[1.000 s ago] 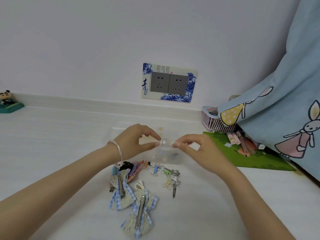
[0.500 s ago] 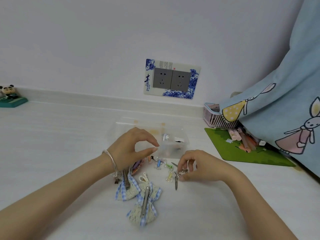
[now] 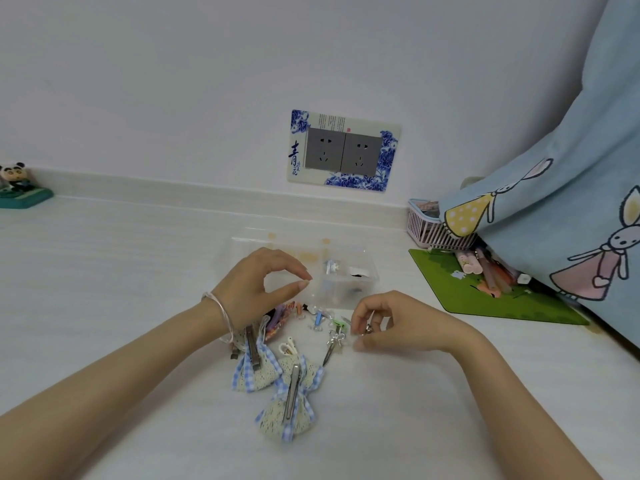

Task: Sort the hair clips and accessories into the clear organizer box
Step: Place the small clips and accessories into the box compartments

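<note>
The clear organizer box (image 3: 360, 271) stands on the white table at centre, with a few small pieces inside. In front of it lies a pile of small hair clips (image 3: 320, 318), coloured and silver. Two lace-and-gingham bow clips lie nearest me, one (image 3: 254, 368) on the left and one (image 3: 291, 403) in front. My left hand (image 3: 259, 285) hovers over the box's near left side, thumb and forefinger curved with a small gap and nothing between them. My right hand (image 3: 384, 320) is low by the pile, fingertips pinched on a small silver clip (image 3: 367, 329).
A green mat (image 3: 485, 292) with pens and a pink basket (image 3: 426, 225) sit at the right, partly under a blue rabbit-print cloth (image 3: 554, 202). A panda figurine (image 3: 15, 185) stands at the far left. A wall socket plate (image 3: 343, 150) is behind the box.
Both hands held a small clear piece above the box a second ago. That piece now lies in the box; my right hand dropped to the pile and pinched a silver clip.
</note>
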A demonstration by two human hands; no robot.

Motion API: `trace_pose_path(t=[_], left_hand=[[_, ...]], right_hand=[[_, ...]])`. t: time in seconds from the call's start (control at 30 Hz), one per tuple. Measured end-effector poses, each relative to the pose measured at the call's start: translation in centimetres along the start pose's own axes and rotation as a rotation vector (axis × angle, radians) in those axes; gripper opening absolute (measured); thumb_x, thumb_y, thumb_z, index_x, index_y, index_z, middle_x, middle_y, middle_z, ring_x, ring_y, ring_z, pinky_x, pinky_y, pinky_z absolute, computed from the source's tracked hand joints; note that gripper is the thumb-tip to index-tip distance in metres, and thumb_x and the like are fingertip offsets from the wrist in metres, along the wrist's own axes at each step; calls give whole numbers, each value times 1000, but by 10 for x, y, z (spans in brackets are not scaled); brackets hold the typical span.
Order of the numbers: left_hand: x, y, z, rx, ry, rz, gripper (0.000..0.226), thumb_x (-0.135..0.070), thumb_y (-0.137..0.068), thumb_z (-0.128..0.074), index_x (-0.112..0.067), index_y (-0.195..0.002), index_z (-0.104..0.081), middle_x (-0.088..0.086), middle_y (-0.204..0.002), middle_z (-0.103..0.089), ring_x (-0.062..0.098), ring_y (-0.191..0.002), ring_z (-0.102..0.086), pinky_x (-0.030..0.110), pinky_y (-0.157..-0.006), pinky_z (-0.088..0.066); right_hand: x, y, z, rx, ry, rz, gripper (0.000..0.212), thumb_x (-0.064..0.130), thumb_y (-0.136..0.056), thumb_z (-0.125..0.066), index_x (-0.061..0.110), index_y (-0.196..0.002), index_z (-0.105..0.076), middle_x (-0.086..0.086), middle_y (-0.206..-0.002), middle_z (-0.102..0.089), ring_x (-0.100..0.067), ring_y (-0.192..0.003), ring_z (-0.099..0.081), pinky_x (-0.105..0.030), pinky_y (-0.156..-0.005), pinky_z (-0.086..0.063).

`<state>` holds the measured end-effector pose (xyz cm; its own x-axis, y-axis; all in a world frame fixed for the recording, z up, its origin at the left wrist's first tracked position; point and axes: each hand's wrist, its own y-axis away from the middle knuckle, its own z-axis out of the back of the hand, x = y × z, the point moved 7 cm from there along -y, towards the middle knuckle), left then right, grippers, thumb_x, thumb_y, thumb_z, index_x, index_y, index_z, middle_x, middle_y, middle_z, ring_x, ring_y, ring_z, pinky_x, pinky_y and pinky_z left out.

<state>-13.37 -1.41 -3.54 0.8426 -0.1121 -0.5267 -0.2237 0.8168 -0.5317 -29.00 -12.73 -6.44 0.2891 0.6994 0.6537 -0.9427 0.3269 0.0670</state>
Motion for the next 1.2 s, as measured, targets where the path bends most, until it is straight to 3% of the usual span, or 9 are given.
trace_pose_path(t=[0.17, 0.4, 0.5, 0.6, 0.67, 0.8, 0.97, 1.13, 1.2], left_hand=[[0, 1, -1, 3, 3, -1, 33, -57, -75, -48, -36, -91, -67, -23, -99, -63, -3, -102, -51, 5, -90, -33], [6, 2, -1, -1, 3, 6, 31, -55, -78, -50, -34, -95, -67, -20, -101, -64, -3, -102, -53, 14, -93, -38], [7, 3, -2, -1, -6, 3, 32, -55, -79, -49, -34, -96, -66, -18, -101, -65, -1, -101, -54, 19, -93, -40], [8, 3, -3, -6, -11, 2, 33, -54, -79, -46, -34, -96, -66, -18, -102, -65, 0, -101, -55, 21, -93, -41], [8, 3, -2, -10, -1, 6, 33, -54, -79, -46, -34, -96, -66, -18, -102, -65, -1, -101, -54, 21, -93, -41], [10, 4, -3, -10, 12, 14, 34, -54, -80, -45, -34, -97, -66, -19, -103, -65, -3, -102, -54, 19, -94, -40], [11, 4, -3, -7, 14, 14, 35, -53, -81, -45, -32, -97, -67, -17, -103, -65, -2, -102, -55, 18, -93, -40], [12, 5, -5, 5, -6, 9, 33, -52, -81, -46, -33, -99, -66, -16, -106, -65, -3, -104, -55, 12, -94, -36], [11, 5, -6, 6, -12, 9, 33, -52, -82, -46, -33, -99, -67, -16, -107, -66, -3, -105, -56, 14, -96, -37]], right_hand=[[4, -6, -3, -89, 7, 25, 25, 37, -70, -80, 28, -92, -69, 9, -80, -59, -5, -62, -42, -10, -59, -36], [18, -17, -19, -169, 145, 87, 33, 49, -67, -77, 34, -95, -70, 15, -77, -47, 3, -66, -45, -16, -62, -35], [23, -17, -22, -169, 160, 107, 30, 43, -68, -79, 28, -94, -71, 15, -78, -46, 11, -70, -47, -13, -61, -34], [23, -18, -22, -180, 86, 99, 20, 33, -68, -81, 23, -85, -74, 13, -72, -46, 6, -66, -47, -10, -60, -35], [18, -18, -21, -189, 60, 63, 22, 36, -67, -82, 27, -85, -74, 12, -74, -49, -1, -63, -45, -14, -60, -35], [10, -16, -14, -214, 102, 34, 32, 45, -61, -83, 28, -86, -73, 13, -77, -48, 2, -65, -46, -13, -61, -36], [11, -16, -20, -197, 29, 29, 22, 38, -62, -84, 28, -79, -73, 8, -74, -43, -5, -62, -40, -18, -59, -34], [8, -16, -22, -169, -79, 0, 18, 33, -63, -85, 25, -72, -71, -12, -78, -61, -9, -67, -51, -20, -63, -40], [12, -13, -23, -141, -122, 5, 16, 25, -66, -84, 18, -74, -71, -7, -75, -67, -7, -67, -57, -15, -63, -43]])
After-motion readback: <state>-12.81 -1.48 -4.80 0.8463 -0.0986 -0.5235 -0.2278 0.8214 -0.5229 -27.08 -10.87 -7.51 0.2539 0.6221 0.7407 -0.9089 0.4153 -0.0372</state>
